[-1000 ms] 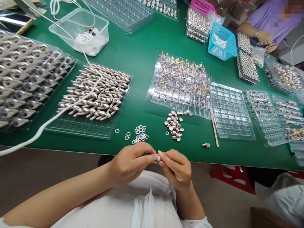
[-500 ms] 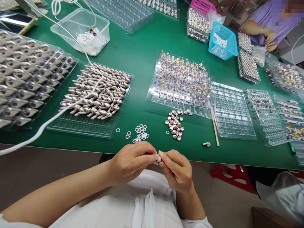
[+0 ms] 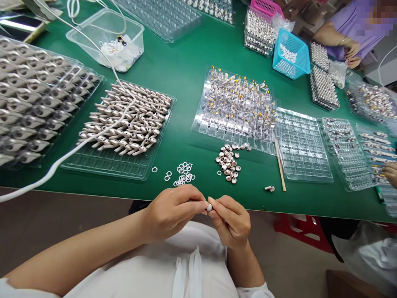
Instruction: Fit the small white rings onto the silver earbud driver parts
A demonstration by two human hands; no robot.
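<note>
Just past the table's front edge, my left hand and my right hand meet fingertip to fingertip. Both pinch one small, pale, rounded earbud part, mostly covered by my fingers. White rings lie loose on the table beyond my left hand. Past my right hand is a pile of small metallic-beige caps. One finished-looking earbud lies by itself to the right, near a thin wooden stick.
A tray of beige earbud shells stands left, crossed by a white cable. Clear trays with parts fill the middle and right. A blue basket is farther back. A co-worker's hand reaches in at the right edge.
My hands stay almost in place, the pinched part shifting slightly right and showing a bit differently. A co-worker's hand has come into view at the right edge.
</note>
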